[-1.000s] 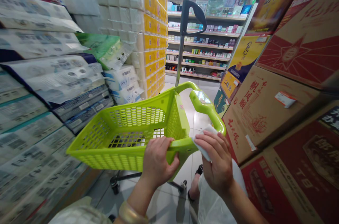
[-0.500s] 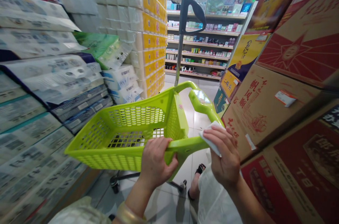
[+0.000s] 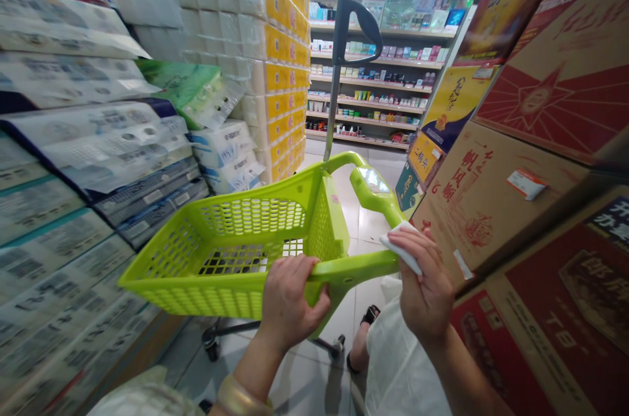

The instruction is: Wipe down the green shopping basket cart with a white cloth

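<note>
At four o'clock the right hand (image 3: 426, 288) squeezes the white cloth (image 3: 404, 255), likely light, soft and best held flat by its middle, against the bar (image 3: 364, 266) of the stiff-looking green cart (image 3: 330, 223), which the left hand (image 3: 292, 298) grips at six.

I have the left hand's grip (image 3: 289, 297) closed over the near edge (image 3: 330, 269) of a green cart (image 3: 196, 282) and the right hand's grip (image 3: 423, 282) holding a white cloth (image 3: 399, 250) against its handle (image 3: 389, 208); wrapped packs (image 3: 98, 141) rise left, cartons (image 3: 455, 206) right.
</note>
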The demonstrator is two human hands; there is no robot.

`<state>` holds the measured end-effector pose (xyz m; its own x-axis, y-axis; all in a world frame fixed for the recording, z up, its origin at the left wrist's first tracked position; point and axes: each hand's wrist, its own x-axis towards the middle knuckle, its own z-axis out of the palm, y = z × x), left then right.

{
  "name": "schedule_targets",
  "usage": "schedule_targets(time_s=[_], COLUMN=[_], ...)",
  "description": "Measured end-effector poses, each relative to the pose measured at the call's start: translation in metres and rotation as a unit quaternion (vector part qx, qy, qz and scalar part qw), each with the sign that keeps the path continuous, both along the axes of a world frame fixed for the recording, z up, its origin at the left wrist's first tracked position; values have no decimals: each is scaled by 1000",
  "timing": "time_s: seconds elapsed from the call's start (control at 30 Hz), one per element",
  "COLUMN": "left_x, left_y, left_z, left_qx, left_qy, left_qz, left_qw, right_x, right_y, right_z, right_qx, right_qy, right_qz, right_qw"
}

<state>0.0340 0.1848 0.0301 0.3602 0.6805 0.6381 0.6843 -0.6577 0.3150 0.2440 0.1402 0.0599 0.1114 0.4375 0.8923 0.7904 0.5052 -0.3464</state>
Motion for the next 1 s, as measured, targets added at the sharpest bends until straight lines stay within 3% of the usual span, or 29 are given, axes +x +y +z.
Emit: schedule_targets(time_s=[0.23,0.43,0.57,0.63,0.83,1.0], left_x=[-2,1,0,-1,-3,-7], left_y=[0,-1,-1,-1,-1,1], left_z=[-1,-2,-2,-1,2,5], left_qx=[-3,5,5,3,-13,-11], left_qy=[-5,-6,-9,-10,-23,-46], left_qz=[-6,1,-5,-9,-17,-28], left_qw=[1000,1000,1000,1000,999,999], right_x=[-7,4,1,4,8,2], right_y=[-7,0,-8,-8,-2,-8], right_z=[-8,0,-4,-4,0,-6], right_qx=[-14,-1,-15,-19,-18,-1], right_qy=[-81,67,-72,-94,72,3], right_qz=[16,23,44,63,76,80], right_qw=[996,997,996,993,994,997])
